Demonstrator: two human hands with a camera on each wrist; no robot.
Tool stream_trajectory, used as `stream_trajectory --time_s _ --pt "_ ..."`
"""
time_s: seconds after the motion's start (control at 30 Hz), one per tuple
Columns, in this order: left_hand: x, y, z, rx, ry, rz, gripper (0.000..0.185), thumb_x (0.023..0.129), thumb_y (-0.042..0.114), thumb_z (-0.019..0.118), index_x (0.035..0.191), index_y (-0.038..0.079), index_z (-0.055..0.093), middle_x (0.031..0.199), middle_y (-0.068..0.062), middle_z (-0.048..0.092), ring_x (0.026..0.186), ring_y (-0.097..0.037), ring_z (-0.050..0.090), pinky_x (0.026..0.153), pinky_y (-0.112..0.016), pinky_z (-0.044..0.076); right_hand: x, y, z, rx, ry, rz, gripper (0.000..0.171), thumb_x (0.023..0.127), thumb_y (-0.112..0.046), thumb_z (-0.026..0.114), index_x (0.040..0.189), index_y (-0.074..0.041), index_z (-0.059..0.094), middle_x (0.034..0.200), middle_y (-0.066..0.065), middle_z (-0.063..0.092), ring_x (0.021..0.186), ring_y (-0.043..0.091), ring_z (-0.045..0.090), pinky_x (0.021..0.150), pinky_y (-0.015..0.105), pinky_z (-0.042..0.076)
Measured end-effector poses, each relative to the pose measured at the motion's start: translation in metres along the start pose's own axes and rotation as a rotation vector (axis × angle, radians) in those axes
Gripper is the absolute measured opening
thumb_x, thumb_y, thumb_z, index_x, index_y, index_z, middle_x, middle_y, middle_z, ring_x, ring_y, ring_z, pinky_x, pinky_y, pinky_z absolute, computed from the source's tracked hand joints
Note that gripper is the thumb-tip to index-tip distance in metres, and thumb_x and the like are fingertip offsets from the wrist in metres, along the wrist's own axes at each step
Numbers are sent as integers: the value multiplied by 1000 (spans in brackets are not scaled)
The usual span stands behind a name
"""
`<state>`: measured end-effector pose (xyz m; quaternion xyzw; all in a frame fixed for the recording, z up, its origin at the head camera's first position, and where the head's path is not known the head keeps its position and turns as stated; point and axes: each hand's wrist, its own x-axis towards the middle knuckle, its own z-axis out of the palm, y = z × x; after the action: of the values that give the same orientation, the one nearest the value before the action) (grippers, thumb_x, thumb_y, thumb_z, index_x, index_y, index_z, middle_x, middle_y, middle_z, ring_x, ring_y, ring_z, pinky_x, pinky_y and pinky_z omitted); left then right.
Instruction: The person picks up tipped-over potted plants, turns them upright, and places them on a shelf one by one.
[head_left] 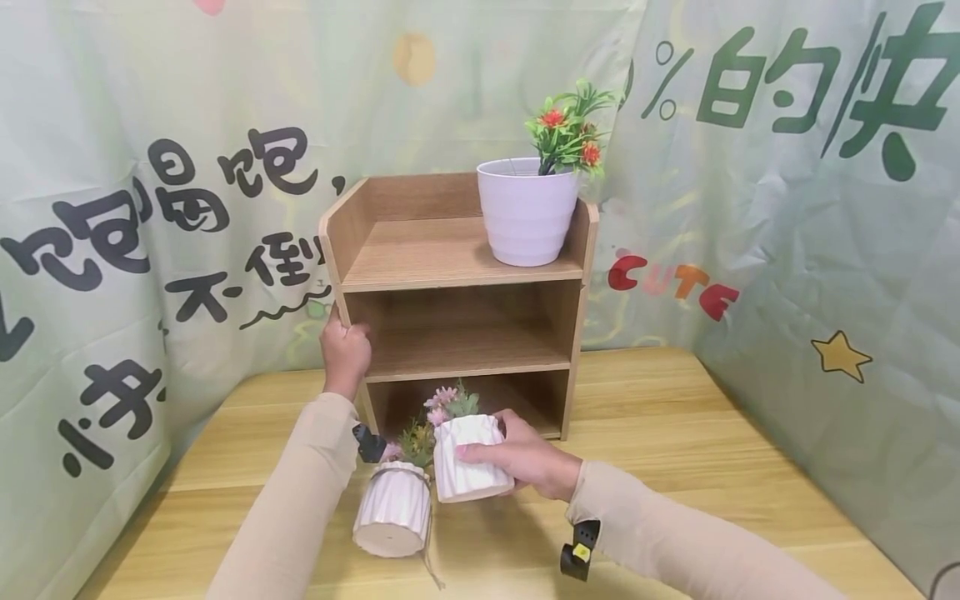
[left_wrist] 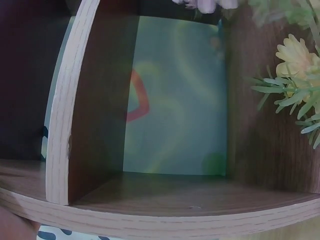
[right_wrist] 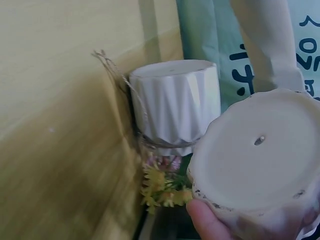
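The right hand (head_left: 528, 462) grips a white ribbed pot (head_left: 468, 458) with pink flowers, tilted above the table (head_left: 675, 433). The left hand (head_left: 345, 354) grips the wooden shelf (head_left: 450, 258) edge.

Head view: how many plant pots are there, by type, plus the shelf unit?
Ribbed small pots: 2, one in the right hand at, one lying on the table at
Large white pot: 1, top shelf
Shelf unit: 1, left hand on it
Total: 4

A white ribbed pot (head_left: 471, 468) carries pink flowers (head_left: 441, 404); the shelf (head_left: 457, 258) is brown woodgrain, the backdrop (head_left: 787, 208) pale green with black characters.
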<state>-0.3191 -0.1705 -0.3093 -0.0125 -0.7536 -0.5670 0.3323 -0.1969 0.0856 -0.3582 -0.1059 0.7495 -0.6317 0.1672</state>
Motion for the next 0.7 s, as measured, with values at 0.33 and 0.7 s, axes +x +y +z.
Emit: stream_trajectory --time_s 0.33,0.7 --pt "-1 1 0 19 20 13 51 78 0 51 130 0 54 123 -25 59 117 -37 52 104 -48 37 0 -15 -6 -4 33 -57 69 79 -21 79 128 4 36 99 17 59 71 21 66 62 37 57" --pt "0 0 1 30 27 19 49 79 1 50 128 2 55 120 -25 60 113 -37 53 102 -49 37 -2 -29 -10 -18 28 -95 66 79 -19 79 127 2 38 101 17 58 73 22 66 61 40 57"
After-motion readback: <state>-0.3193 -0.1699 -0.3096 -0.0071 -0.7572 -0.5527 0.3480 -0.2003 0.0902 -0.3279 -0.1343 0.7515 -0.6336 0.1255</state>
